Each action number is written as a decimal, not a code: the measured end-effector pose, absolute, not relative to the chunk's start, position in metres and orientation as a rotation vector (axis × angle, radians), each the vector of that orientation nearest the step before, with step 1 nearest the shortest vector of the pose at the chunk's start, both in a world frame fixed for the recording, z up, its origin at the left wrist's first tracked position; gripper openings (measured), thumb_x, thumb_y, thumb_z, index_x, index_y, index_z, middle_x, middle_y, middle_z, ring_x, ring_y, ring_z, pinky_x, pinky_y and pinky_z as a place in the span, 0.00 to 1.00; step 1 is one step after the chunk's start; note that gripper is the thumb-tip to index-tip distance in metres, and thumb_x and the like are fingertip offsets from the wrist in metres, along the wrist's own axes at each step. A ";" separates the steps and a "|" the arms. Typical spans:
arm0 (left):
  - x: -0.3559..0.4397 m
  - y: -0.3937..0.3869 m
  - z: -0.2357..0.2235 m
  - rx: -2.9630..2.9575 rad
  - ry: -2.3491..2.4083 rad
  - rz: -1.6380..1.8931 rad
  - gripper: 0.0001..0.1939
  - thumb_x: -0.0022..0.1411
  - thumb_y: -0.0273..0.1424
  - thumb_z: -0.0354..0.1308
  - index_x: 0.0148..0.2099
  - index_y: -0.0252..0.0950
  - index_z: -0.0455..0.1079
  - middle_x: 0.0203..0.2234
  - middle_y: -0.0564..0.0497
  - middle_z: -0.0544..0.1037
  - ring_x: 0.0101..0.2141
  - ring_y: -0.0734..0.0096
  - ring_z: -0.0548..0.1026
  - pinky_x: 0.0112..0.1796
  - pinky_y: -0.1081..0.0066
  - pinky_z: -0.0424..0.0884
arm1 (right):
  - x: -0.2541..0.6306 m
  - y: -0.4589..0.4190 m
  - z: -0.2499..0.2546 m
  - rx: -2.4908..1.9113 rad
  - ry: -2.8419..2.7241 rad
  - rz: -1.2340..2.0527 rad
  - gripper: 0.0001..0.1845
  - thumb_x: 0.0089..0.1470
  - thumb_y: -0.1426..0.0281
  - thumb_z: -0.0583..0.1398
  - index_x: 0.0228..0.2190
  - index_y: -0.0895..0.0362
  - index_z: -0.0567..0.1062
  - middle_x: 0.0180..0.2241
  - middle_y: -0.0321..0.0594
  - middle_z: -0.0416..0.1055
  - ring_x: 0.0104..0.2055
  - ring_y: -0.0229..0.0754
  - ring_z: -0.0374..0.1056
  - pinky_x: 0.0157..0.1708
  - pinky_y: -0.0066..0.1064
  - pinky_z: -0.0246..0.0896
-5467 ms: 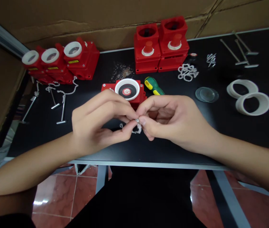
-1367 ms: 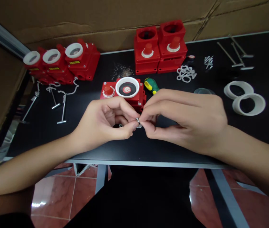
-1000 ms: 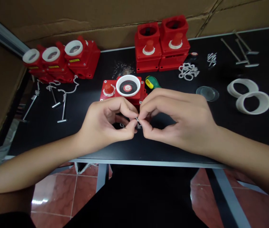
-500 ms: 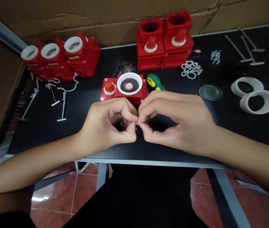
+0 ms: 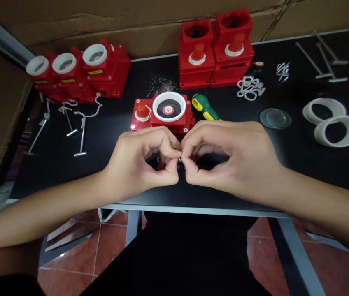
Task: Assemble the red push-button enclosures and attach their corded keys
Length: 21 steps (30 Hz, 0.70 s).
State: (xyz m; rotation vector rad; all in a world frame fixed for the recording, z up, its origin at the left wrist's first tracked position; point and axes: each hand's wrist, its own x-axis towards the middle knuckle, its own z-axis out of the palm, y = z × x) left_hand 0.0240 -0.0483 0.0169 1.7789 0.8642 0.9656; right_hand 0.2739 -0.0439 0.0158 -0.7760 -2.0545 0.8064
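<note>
My left hand and my right hand meet over the front of the black table, each with thumb and forefinger pinched. Between the fingertips is a tiny shiny metal piece, mostly covered, so its kind does not show. Just beyond my hands lies a red box with a red button and a white ring around a dark round opening. Part of this box is hidden behind my fingers. A green and yellow screwdriver lies to its right, its tip hidden by my right hand.
Red boxes with white rings stand back left, with small metal hammers on cords in front. Two red boxes stand at the back. To the right are white cord, glass discs, white rings and loose hammers.
Both hands keep pinching the small metal piece; the right fingertips have shifted slightly. The whole view has moved a little, and more of the screwdriver shows.
</note>
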 end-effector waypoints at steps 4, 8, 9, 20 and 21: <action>0.023 -0.048 0.016 1.832 0.826 0.984 0.17 0.66 0.25 0.81 0.36 0.43 0.75 0.35 0.54 0.86 0.31 0.68 0.81 0.33 0.68 0.76 | 0.274 -0.046 0.017 -0.813 -2.006 0.907 0.11 0.65 0.79 0.69 0.36 0.49 0.81 0.36 0.33 0.86 0.30 0.38 0.80 0.35 0.31 0.87; 0.024 -0.049 0.017 1.807 0.854 0.994 0.18 0.67 0.28 0.83 0.36 0.43 0.76 0.35 0.53 0.87 0.31 0.68 0.81 0.34 0.67 0.78 | 0.274 -0.045 0.019 -0.839 -1.922 1.040 0.11 0.63 0.79 0.71 0.35 0.49 0.82 0.36 0.34 0.87 0.31 0.40 0.83 0.38 0.34 0.92; 0.024 -0.049 0.017 1.792 0.854 1.008 0.18 0.67 0.28 0.84 0.36 0.43 0.76 0.35 0.53 0.87 0.31 0.68 0.81 0.34 0.68 0.79 | 0.274 -0.044 0.020 -0.834 -1.892 1.080 0.11 0.63 0.79 0.71 0.35 0.49 0.82 0.36 0.34 0.88 0.31 0.41 0.84 0.39 0.34 0.93; 0.026 -0.045 0.015 1.674 0.766 1.093 0.16 0.68 0.35 0.91 0.41 0.43 0.85 0.40 0.51 0.90 0.36 0.67 0.86 0.38 0.68 0.87 | 0.276 -0.037 0.017 -0.816 -1.694 1.313 0.11 0.65 0.73 0.80 0.38 0.50 0.85 0.38 0.36 0.91 0.37 0.45 0.91 0.43 0.36 0.95; 0.026 -0.045 0.016 1.661 0.764 1.090 0.16 0.69 0.35 0.91 0.41 0.43 0.85 0.40 0.51 0.90 0.36 0.67 0.87 0.39 0.68 0.88 | 0.277 -0.038 0.017 -0.815 -1.688 1.314 0.11 0.65 0.73 0.80 0.38 0.50 0.85 0.38 0.36 0.90 0.37 0.45 0.90 0.44 0.35 0.95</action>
